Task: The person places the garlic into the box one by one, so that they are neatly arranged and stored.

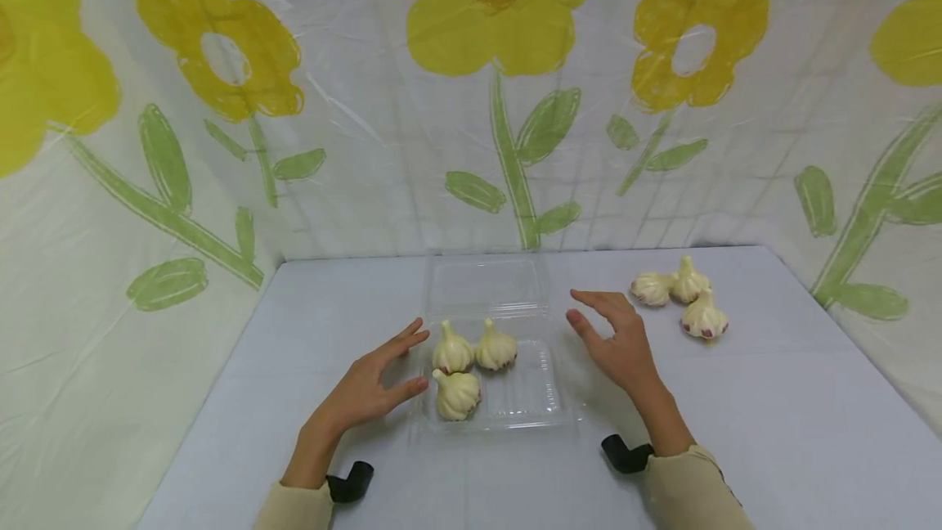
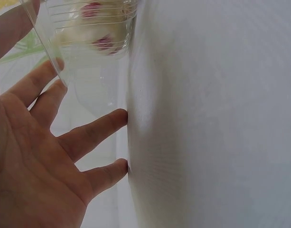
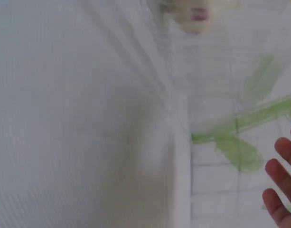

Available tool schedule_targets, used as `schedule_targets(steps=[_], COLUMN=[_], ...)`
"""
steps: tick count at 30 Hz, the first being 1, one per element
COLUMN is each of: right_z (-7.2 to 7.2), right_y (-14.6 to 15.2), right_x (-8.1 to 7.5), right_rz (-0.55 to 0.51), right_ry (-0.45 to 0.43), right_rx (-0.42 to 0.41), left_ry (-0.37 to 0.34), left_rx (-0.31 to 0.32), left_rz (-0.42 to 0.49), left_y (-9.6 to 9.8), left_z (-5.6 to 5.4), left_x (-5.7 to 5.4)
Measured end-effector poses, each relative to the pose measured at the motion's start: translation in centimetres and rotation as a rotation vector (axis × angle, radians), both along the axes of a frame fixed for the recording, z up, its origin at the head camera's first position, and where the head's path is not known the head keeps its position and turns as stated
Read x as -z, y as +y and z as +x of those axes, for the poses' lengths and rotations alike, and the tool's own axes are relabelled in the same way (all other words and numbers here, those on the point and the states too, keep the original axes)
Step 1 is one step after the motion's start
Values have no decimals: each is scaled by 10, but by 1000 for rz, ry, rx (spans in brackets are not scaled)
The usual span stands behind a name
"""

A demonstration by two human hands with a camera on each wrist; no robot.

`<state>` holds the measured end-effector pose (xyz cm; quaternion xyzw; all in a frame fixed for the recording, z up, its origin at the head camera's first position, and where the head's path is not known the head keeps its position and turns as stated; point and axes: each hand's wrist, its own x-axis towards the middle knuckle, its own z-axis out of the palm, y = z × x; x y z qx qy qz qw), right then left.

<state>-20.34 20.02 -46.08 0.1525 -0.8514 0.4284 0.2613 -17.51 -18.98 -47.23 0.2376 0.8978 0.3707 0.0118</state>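
A clear plastic clamshell box lies open on the table, its lid folded back toward the wall. Three garlic bulbs occupy the left part of its base. My left hand is at the box's left side, fingers spread; in the left wrist view fingertips meet the clear rim and two other fingers reach down to the table. To the right of the box, my right hand hovers apart from it with thumb and fingers spread, holding nothing. The right wrist view is blurred and shows only some fingertips.
Three more garlic bulbs sit grouped at the table's back right, beyond my right hand. A white cloth covers the table. Behind it hangs a white curtain with painted yellow flowers. A black wrist mount projects from each wrist.
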Motion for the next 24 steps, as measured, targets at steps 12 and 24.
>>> schedule_targets(steps=[12, 24], right_z=[-5, 5], right_y=[71, 112], right_x=[0, 6], right_rz=[26, 4], right_ry=[28, -114], right_rx=[314, 576], left_ry=[9, 1], left_rx=[-5, -5], left_rz=[-3, 6], left_y=[1, 1], left_z=[0, 1], left_x=[-1, -1])
